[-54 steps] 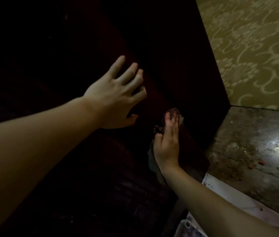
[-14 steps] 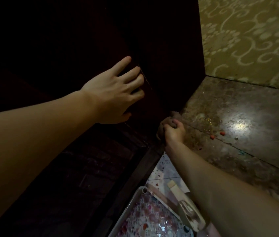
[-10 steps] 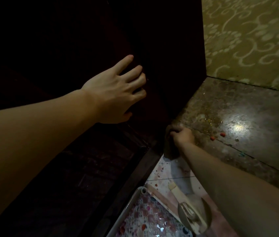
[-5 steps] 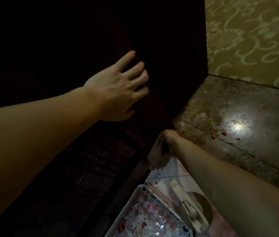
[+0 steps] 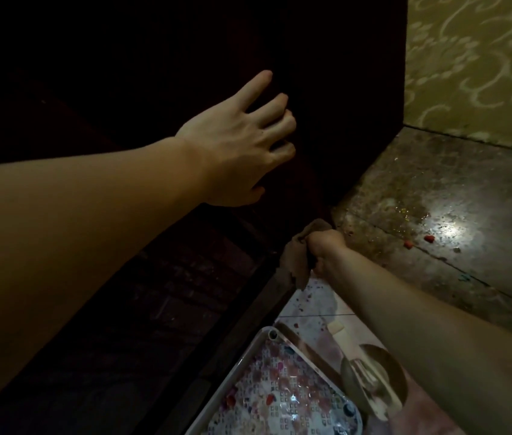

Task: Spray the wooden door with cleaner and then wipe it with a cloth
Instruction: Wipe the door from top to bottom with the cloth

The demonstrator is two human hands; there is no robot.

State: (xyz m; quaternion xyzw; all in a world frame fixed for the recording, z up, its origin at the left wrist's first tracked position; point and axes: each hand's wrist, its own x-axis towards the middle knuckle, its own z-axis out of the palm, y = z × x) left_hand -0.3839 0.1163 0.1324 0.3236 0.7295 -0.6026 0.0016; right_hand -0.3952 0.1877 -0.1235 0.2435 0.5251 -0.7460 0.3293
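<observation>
The dark wooden door (image 5: 160, 309) fills the left and middle of the head view, very dim. My left hand (image 5: 239, 142) lies spread against its face near the edge, with the fingertips bent at that edge. Lower down, my right hand (image 5: 323, 246) grips a brownish cloth (image 5: 295, 265) bunched at the door's bottom corner, close to the floor. A spray bottle (image 5: 370, 381) with a pale nozzle stands on the floor under my right forearm, partly hidden by it.
A patterned mat or tray (image 5: 279, 400) with a white rim lies on the floor by the door's lower edge. Dirty stone floor (image 5: 443, 215) with red crumbs stretches right. Patterned yellow wallpaper (image 5: 474, 64) covers the far wall.
My right hand has drawn the cloth from higher on the door down to its bottom corner and now grips it bunched. My left hand stays on the door, index finger stretched further.
</observation>
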